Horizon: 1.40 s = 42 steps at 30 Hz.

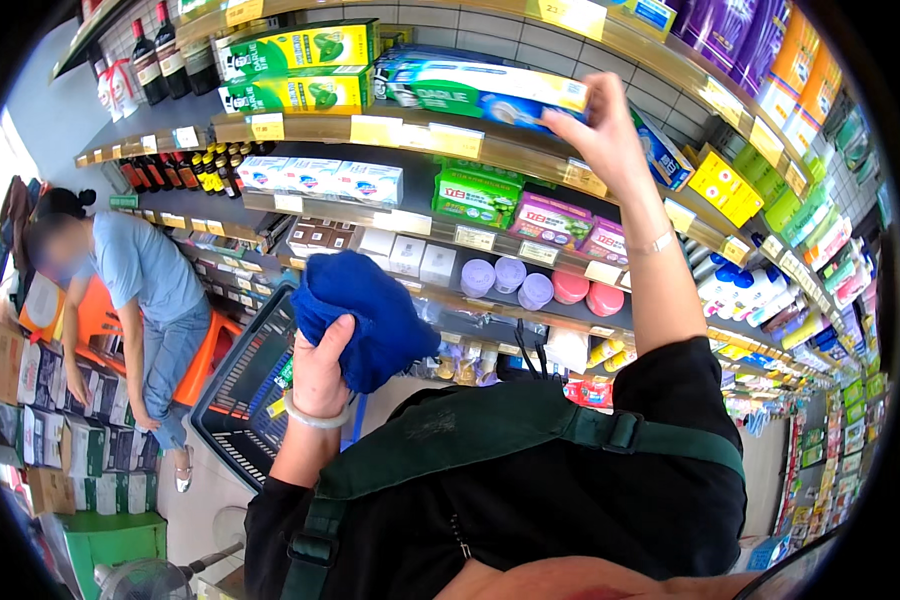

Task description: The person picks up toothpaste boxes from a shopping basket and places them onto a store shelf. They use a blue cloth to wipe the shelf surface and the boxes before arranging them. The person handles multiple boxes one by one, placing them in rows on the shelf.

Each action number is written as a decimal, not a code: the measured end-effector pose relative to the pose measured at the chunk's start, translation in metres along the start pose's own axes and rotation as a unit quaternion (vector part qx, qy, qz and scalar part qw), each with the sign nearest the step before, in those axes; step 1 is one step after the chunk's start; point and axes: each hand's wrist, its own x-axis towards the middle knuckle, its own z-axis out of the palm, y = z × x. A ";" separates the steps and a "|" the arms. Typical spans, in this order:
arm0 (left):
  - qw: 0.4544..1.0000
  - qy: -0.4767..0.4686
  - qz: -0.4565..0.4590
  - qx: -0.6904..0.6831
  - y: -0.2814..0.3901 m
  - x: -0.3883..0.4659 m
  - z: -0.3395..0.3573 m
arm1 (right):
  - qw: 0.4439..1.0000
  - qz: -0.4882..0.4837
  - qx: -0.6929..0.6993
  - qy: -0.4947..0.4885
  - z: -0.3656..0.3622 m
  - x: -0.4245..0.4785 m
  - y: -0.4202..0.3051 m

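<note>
My right hand (pixel 600 131) reaches to the upper shelf and grips the right end of a blue, white and green Darlie toothpaste box (pixel 487 94). More boxes of the same kind lie partly hidden behind it. To its left sit stacked yellow and green Darlie boxes (pixel 296 71). In my left hand (pixel 322 367) is a bunched dark blue cloth (pixel 364 319), held in front of the lower shelves. Below and left of that hand is a dark plastic shopping basket (pixel 229 405) with a few packages in it, partly covered by my arm.
Soap boxes (pixel 322 180), green detergent packs (pixel 476 193) and purple jars (pixel 510 277) fill the lower shelves. Wine bottles (pixel 161 56) stand at the upper left. A person (pixel 146 277) sits on an orange chair at left, near stacked cartons (pixel 82 442). A fan (pixel 146 577) is at lower left.
</note>
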 end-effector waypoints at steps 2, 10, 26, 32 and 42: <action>0.998 -0.023 0.046 0.032 0.006 -0.006 0.009 | 0.996 -0.082 0.022 0.042 0.006 -0.028 -0.023; 0.516 -0.083 0.593 0.613 0.008 0.018 0.052 | 0.952 -0.174 0.166 -0.187 0.065 -0.120 -0.090; 0.964 -0.211 0.003 -0.161 -0.015 0.042 0.058 | 0.948 -0.299 0.065 0.084 0.122 -0.125 -0.069; 0.976 -0.200 0.076 0.036 -0.021 0.046 0.074 | 0.958 -0.256 -0.044 0.123 0.064 -0.112 -0.065; 0.977 -0.208 -0.028 -0.033 -0.022 0.021 0.033 | 0.901 0.000 -0.330 0.280 -0.069 -0.070 0.007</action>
